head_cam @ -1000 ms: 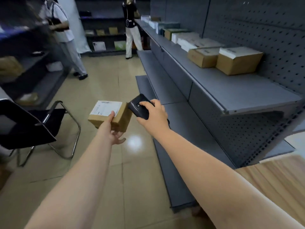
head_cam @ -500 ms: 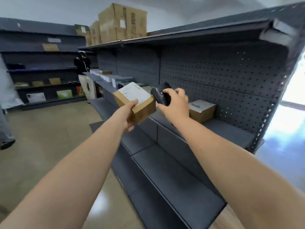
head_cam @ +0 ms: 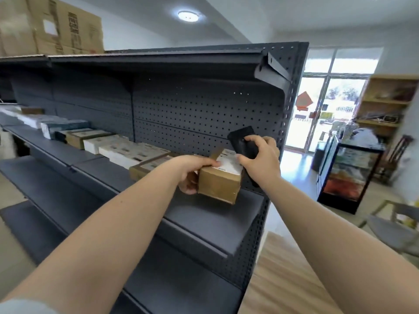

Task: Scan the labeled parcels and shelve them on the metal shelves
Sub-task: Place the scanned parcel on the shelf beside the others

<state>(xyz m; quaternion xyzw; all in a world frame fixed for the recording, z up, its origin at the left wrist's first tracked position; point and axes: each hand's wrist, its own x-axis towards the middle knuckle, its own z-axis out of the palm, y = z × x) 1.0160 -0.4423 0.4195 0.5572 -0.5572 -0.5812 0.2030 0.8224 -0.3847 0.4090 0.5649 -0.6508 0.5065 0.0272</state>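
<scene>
Cardboard, brown, with a white label on its top face: the parcel (head_cam: 219, 185) is held at the right-hand end of the middle metal shelf (head_cam: 210, 220), at or just above the deck; contact with the deck cannot be confirmed. The left hand (head_cam: 192, 172) grips the parcel's left end, thumb across the top edge, fingers curled underneath. The right hand (head_cam: 260, 159) is closed around a black scanner (head_cam: 243, 143), which sits just above and behind the parcel's right top corner, close to the label.

Controlling relation: the parcel's long axis appears to run front to back, toward the pegboard back panel (head_cam: 204, 109). Bare deck lies in front of and to the right of it. The left hand is the carrying hand and the nearer one for placement.

Surroundings: a row of shelved boxes (head_cam: 133, 152) fills the deck to the left, the nearest one just beside the left hand. The shelf's end upright (head_cam: 288, 123) bounds the slot on the right. Judged risk: the left fingers are close to the neighbouring box during release.
</scene>
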